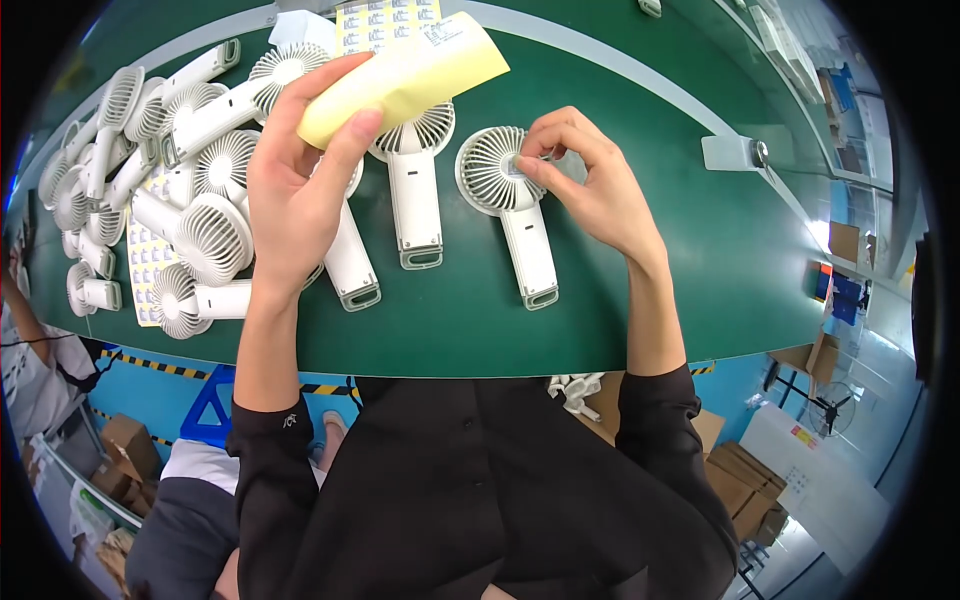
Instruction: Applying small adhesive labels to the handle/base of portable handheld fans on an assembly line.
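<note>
My left hand [305, 175] holds a curled pale yellow backing sheet [405, 80] above the green table [700, 250]. My right hand [585, 180] pinches its fingertips on the round grille of a white handheld fan [500, 190] that lies flat, handle toward me; a small sticker seems to sit under the fingertips at the grille's centre. Two more white fans [415, 190] lie between my hands, handles also toward me.
A pile of several white fans [150, 160] covers the table's left part, over a sheet of small labels [145, 260]. Another label sheet [385, 20] lies at the far edge. A metal bracket [735, 152] sits at right. Cardboard boxes [750, 470] stand on the floor; another person [40, 370] sits at left.
</note>
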`<state>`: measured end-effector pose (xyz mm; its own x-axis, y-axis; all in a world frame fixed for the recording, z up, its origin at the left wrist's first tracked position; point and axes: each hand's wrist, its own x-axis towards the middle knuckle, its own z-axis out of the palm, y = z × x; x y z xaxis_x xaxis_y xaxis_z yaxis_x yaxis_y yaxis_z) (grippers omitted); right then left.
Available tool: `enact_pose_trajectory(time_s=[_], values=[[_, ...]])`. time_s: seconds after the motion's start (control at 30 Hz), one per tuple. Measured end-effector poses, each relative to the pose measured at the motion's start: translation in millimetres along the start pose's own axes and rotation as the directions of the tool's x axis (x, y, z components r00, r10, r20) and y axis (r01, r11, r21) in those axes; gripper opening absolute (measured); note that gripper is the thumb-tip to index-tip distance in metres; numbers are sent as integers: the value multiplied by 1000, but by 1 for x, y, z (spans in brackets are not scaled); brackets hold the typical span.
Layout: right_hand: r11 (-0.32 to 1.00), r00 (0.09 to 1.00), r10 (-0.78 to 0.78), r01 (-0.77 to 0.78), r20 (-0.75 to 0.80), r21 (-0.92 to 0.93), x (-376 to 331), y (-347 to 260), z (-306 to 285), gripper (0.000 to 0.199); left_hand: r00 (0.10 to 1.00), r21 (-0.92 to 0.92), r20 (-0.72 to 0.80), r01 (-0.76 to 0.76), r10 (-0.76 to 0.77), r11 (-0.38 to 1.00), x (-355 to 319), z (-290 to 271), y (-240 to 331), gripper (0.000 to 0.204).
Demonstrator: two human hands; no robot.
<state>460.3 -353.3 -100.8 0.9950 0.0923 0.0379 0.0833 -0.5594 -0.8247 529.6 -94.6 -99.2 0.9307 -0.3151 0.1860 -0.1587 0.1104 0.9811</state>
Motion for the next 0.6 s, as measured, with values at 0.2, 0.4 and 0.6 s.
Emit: enact_pose_trajectory(time_s=[0.2, 0.4, 0.6], values=[[1000, 1000, 7, -7, -2, -8, 0, 2, 1, 11, 999, 17, -13, 33, -33, 999, -1, 4, 3, 37], [1000, 1000, 12, -12, 1, 2, 0, 2, 1, 11, 999, 21, -11, 33, -33, 999, -2, 3, -1, 37], [1000, 1000, 8, -8, 7, 2, 0, 3, 1, 11, 1000, 13, -8, 22, -22, 1000, -2, 3, -2, 37]])
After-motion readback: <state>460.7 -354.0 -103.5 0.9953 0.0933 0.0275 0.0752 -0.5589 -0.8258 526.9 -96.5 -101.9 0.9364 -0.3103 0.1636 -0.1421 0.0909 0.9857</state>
